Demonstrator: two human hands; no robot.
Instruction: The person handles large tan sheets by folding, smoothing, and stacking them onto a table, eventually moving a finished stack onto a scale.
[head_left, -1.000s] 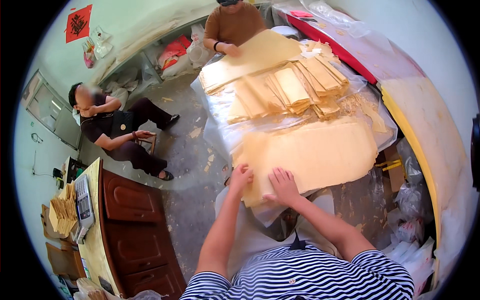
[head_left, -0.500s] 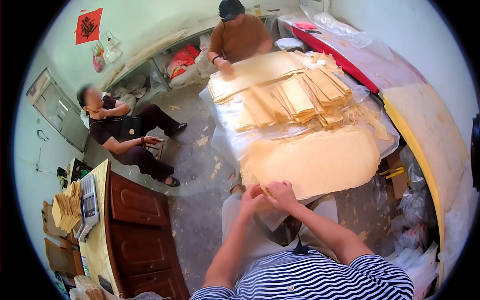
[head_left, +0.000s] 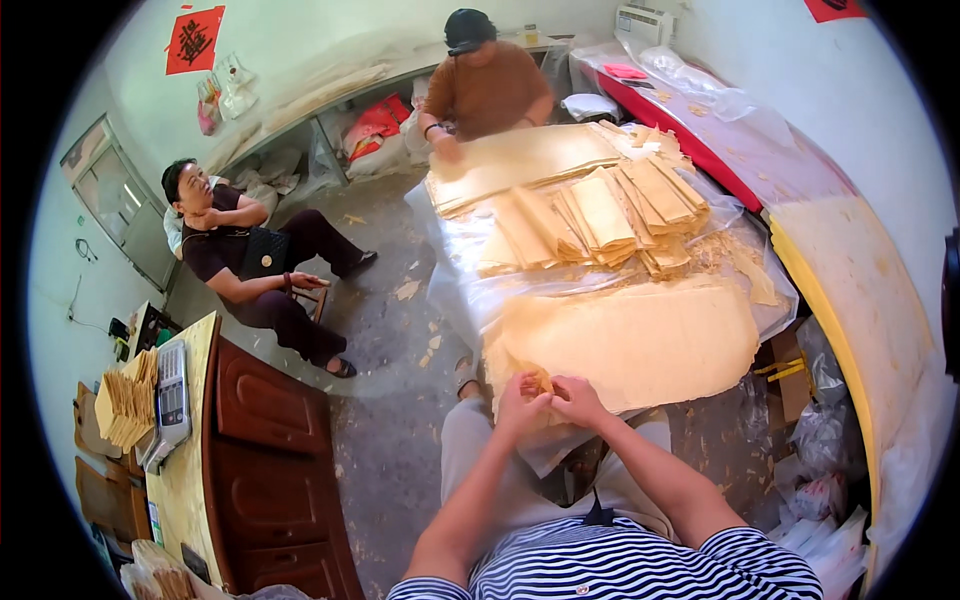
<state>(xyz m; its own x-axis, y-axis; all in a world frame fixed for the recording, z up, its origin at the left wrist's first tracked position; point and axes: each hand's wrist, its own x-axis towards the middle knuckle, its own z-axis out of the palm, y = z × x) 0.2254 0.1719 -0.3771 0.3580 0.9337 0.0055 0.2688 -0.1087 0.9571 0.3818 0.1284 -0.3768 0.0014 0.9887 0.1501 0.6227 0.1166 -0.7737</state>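
Note:
A stack of large, thin tan sheets (head_left: pixel 630 340) with rounded corners lies on the near end of the table in front of me. At its near left edge, a thin flap of sheet (head_left: pixel 533 374) is peeled up and curls over my fingers. My left hand (head_left: pixel 524 404) is closed on this flap. Close beside it, almost touching, my right hand (head_left: pixel 578 400) is closed at the same edge with thumb and fingers together. The fingertips of both hands are partly hidden by the curled flap and by the hands themselves.
Folded tan sheets (head_left: pixel 600 215) lie mid-table on clear plastic (head_left: pixel 450 290). Across the table a person in brown (head_left: pixel 490 95) handles another stack (head_left: pixel 520 165). A seated person (head_left: pixel 240 260) is at left, beyond a cabinet (head_left: pixel 275 450) bearing a scale (head_left: pixel 172 400). A yellow-edged bench (head_left: pixel 850 300) runs along the right.
My hands have come closer together, and the sheet's edge between them is now lifted and curled. The far person's hand has shifted. The whole view has tilted slightly upward.

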